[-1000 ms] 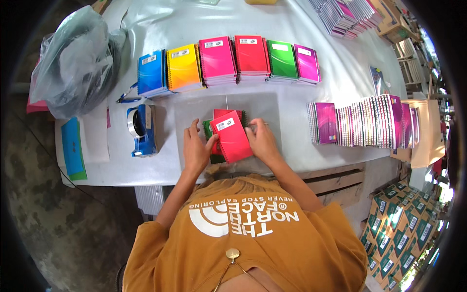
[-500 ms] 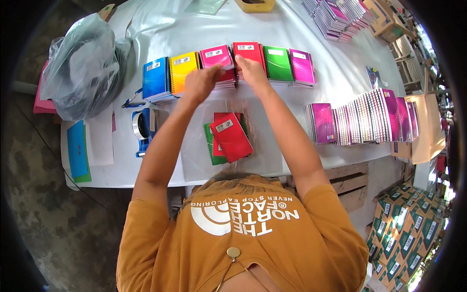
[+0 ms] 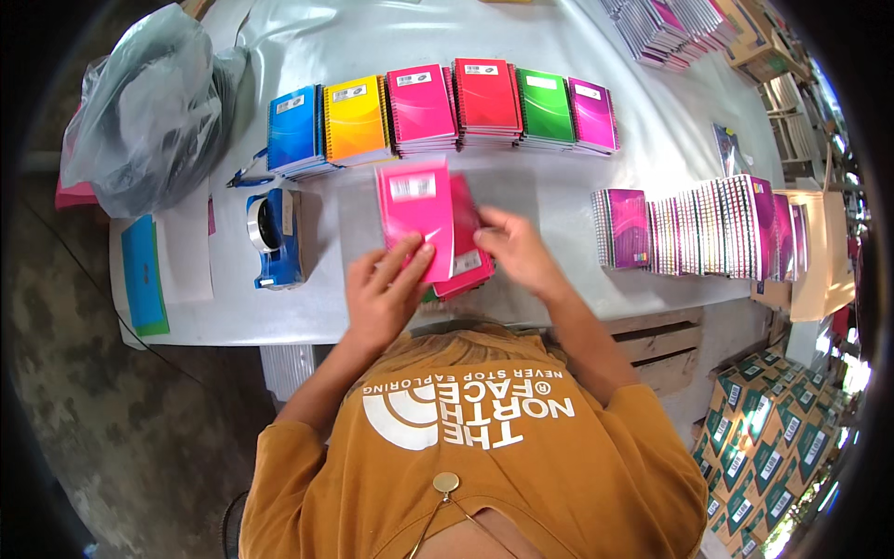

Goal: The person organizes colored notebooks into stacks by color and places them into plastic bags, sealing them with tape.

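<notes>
Pink spiral notebook [image 3: 415,216] held above small pile, red notebook [image 3: 466,247] under it, near table [image 3: 559,200] front edge. Left hand [image 3: 384,293] pinches pink; right hand [image 3: 515,252] fingers curl on red. Stacking step, seemingly; next calls for squaring edges.

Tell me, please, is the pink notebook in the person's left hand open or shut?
Shut: the pink notebook shows only its closed front cover, no pages spread, with the left hand gripping its lower edge.

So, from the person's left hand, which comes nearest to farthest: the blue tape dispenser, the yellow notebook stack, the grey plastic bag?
From the left hand:
1. Blue tape dispenser, just to its left.
2. Yellow notebook stack, in the row beyond it.
3. Grey plastic bag, at the far left corner.
</notes>
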A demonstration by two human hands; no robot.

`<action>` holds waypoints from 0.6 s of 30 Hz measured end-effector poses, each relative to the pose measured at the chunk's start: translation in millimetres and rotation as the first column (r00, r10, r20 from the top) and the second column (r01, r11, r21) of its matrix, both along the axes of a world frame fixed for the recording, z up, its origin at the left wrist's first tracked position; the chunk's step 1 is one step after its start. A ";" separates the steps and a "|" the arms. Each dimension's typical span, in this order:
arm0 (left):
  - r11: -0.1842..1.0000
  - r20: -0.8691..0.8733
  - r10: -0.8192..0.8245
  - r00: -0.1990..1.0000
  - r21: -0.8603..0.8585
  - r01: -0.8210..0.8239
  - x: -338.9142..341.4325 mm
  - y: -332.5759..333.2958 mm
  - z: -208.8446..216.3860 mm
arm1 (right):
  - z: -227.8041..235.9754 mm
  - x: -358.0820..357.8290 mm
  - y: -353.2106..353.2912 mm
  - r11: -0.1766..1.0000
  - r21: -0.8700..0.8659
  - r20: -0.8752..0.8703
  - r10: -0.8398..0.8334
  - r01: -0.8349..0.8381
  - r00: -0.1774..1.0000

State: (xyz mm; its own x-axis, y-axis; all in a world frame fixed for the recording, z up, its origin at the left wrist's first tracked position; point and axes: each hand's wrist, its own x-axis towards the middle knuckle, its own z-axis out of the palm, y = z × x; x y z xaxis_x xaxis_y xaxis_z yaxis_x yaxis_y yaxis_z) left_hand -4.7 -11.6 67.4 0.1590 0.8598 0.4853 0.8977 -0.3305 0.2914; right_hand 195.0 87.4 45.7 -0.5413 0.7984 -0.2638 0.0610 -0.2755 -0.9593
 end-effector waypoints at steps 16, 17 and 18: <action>0.969 -0.261 0.245 0.934 0.107 -0.224 -90.2 133.1 -47.2 | -40.2 -6.0 -40.7 0.942 0.295 0.748 -0.123 -0.160 0.652; 0.973 -0.195 0.231 0.953 0.048 -0.225 -93.8 136.8 -42.9 | -38.0 -4.7 -39.8 0.944 0.254 0.789 -0.076 -0.210 0.610; 0.975 -0.132 0.218 0.967 -0.018 -0.222 -95.4 136.4 -35.1 | -36.4 -3.6 -41.1 0.945 0.256 0.787 -0.080 -0.205 0.612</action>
